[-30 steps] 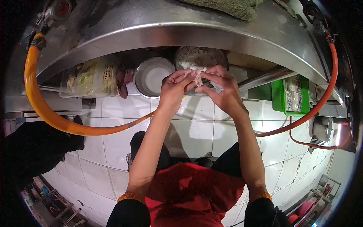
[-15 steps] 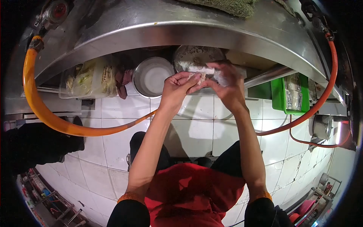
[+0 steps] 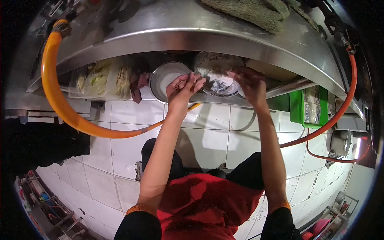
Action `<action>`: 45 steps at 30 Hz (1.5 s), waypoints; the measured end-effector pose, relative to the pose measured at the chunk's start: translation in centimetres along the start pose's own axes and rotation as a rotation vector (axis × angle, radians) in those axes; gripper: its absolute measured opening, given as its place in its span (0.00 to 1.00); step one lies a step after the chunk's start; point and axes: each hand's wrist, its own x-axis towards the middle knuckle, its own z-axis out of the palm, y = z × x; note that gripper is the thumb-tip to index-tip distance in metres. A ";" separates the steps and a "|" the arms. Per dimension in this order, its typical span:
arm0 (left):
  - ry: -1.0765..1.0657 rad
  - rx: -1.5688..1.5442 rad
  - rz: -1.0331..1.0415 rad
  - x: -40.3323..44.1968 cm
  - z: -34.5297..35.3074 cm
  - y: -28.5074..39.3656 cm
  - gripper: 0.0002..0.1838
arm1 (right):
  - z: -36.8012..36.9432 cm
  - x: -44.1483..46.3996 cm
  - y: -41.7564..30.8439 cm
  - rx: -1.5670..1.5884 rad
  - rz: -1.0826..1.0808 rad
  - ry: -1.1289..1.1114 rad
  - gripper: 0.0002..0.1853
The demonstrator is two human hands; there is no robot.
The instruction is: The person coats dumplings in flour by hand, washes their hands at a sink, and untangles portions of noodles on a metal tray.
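My left hand (image 3: 185, 88) is raised in front of the shelf, fingers curled, near the rim of a metal bowl of white contents (image 3: 162, 82). Whether anything lies between its fingertips is too small to tell. My right hand (image 3: 251, 82) is over the right side of a larger metal bowl (image 3: 204, 64), its fingers bent and partly dark with shadow. A bit of pale, pinkish material (image 3: 231, 74) shows at its fingertips. Inside the larger bowl lies a white, powdery or wet mass (image 3: 219, 83).
A steel counter (image 3: 160, 42) with a grey-green cloth (image 3: 252, 14) overhangs the shelf. A clear food tub (image 3: 102, 82) stands left, a green basket of packets (image 3: 297, 106) right. Orange hoses (image 3: 84, 122) curve at both sides. A dark-clothed person (image 3: 48, 142) is at left.
My hands have moved apart from the pale piece they held together. My right hand has gone over the larger bowl, whose white contents now show. The whole view has shifted slightly.
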 end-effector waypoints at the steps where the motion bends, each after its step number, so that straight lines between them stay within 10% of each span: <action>1: 0.016 0.056 0.082 0.0 -0.2 0.2 0.14 | -0.9 1.2 0.6 -0.307 -0.011 -0.058 0.12; 5: 0.188 0.264 0.112 0.2 -0.4 0.9 0.09 | 0.2 5.3 5.4 -0.778 -0.309 -0.064 0.19; 8: 0.124 0.338 0.178 0.4 -1.0 0.5 0.08 | 3.2 7.3 3.3 -0.827 -0.077 -0.271 0.19; 15: -0.026 0.210 0.153 0.5 -1.5 0.0 0.12 | 3.2 7.9 3.9 -0.749 0.002 -0.259 0.24; 16: -0.046 0.134 0.124 0.5 -1.3 0.2 0.15 | 3.4 6.9 3.1 -0.337 -0.204 -0.328 0.22; 21: -0.193 0.178 -0.028 0.3 -1.0 1.1 0.21 | 4.8 0.1 -4.9 -0.564 -0.272 -0.479 0.14; 34: -0.484 -0.080 -0.182 -1.5 1.0 2.4 0.15 | 3.2 -1.4 -2.5 -0.488 -0.207 -0.066 0.10; 37: -0.450 0.111 -0.119 -1.2 0.5 2.0 0.17 | 2.9 -1.1 -1.8 0.075 -0.011 -0.163 0.10; 45: -0.370 0.037 -0.193 -1.2 0.8 1.9 0.22 | 3.8 -1.6 -2.3 -0.520 -0.265 -0.088 0.10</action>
